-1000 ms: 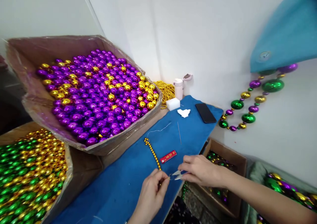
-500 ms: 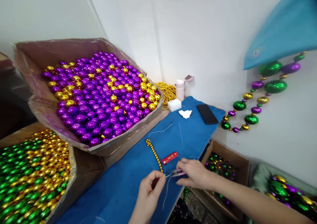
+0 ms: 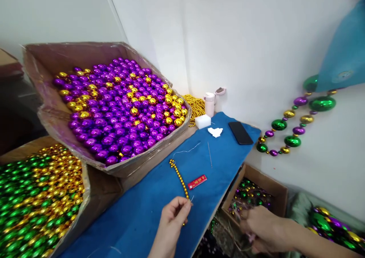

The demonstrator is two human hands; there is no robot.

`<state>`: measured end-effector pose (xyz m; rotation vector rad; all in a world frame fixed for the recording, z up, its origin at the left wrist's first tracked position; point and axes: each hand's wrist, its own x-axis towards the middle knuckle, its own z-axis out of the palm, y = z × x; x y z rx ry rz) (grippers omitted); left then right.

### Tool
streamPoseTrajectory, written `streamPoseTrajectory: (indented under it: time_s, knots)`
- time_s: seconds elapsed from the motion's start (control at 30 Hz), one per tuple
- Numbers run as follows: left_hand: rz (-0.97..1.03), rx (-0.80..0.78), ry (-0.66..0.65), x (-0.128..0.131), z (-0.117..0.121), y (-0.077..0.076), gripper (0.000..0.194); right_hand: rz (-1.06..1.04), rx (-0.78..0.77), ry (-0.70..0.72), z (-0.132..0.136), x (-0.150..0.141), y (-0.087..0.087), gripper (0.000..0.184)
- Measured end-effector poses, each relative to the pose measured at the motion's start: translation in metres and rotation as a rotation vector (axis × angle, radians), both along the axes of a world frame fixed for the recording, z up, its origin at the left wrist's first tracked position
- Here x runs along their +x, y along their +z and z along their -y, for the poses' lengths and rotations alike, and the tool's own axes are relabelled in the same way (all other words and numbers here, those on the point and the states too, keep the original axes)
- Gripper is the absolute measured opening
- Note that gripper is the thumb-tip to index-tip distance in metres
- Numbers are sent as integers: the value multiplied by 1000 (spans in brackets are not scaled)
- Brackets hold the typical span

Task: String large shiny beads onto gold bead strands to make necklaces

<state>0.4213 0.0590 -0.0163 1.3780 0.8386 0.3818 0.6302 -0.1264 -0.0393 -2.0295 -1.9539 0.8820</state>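
Observation:
A short strand of small gold beads (image 3: pixel 179 177) lies on the blue cloth (image 3: pixel 148 208) over the table. My left hand (image 3: pixel 171 223) pinches the near end of that strand, fingers closed. My right hand (image 3: pixel 264 229) has dropped below the table's right edge, beside a cardboard box of mixed beads (image 3: pixel 253 197). Its fingers are curled round something pinkish that I cannot make out. A small red packet (image 3: pixel 197 181) lies just right of the strand. A thin needle (image 3: pixel 209 154) and a loose thread (image 3: pixel 185 150) lie farther back.
A big box of purple and gold balls (image 3: pixel 114 105) sits tilted at the left, above a box of green and gold balls (image 3: pixel 34 201). A black phone (image 3: pixel 240 132), white block (image 3: pixel 203 121), tissue (image 3: pixel 215 131) and pink bottle (image 3: pixel 210 103) stand at the table's far end. Beaded garlands (image 3: pixel 288 126) hang on the wall.
My right hand left the strand's end, where it held small snips, and dropped down to the right below the table edge. My left hand keeps its pinch on the strand.

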Motion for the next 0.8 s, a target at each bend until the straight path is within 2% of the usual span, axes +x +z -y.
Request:
streamPoseTrajectory:
  time_s: [0.13,0.2,0.33,0.47,0.63,0.8]
  knots:
    - [32,-28,25,1,4,3,23,-141,184,-131,-31,-12,28,26]
    - [51,-45,67,1,5,4,24,-218,256,-192,-50,-25,36,28]
    - [47,-19,108,2,6,0,30,-320,322,-255,-70,-50,30,24]
    - [30,61,71,2,5,-7,30,-331,345,-272,-72,-58,25,23]
    - [7,96,69,0,3,-9,31,-186,358,-283,-68,-35,23,27]
    - [9,84,61,-5,-1,-7,36,181,340,-243,-70,15,-1,36]
